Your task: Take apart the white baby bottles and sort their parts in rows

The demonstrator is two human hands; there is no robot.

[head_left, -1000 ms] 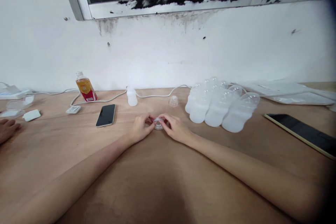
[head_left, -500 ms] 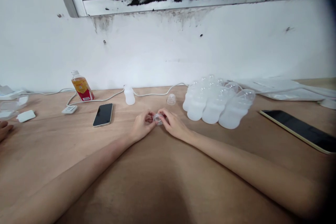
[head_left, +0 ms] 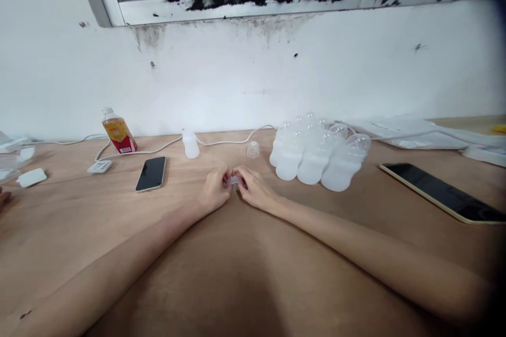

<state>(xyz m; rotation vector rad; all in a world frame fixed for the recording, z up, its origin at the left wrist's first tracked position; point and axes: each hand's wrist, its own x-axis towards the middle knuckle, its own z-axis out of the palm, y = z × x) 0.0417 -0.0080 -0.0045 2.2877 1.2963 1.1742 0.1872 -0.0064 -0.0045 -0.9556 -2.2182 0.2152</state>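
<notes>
Between my hands, close over the wood table point(head_left: 221, 263), is a small clear ring-shaped bottle part point(head_left: 234, 181), its rim up and a translucent piece showing below. My left hand point(head_left: 215, 189) pinches its left side with curled fingers. My right hand point(head_left: 255, 189) grips the right side between thumb and fingers. The fingers hide much of the part. Beyond them a clear dome cap point(head_left: 253, 149) stands on the table. An uncapped white baby bottle point(head_left: 191, 145) stands upright to its left.
Several frosted bottles with clear caps point(head_left: 312, 155) stand grouped at right. A phone point(head_left: 151, 174) lies left, a larger one point(head_left: 438, 192) right. A drink bottle point(head_left: 119, 130) and a white cable point(head_left: 229, 142) are near the wall. Another person's hand point(head_left: 3, 197) shows at far left.
My hands have tilted the clear ring-shaped part, so its rim now shows edge-on rather than its round face. Both hands keep hold of it. The view has shifted slightly right.
</notes>
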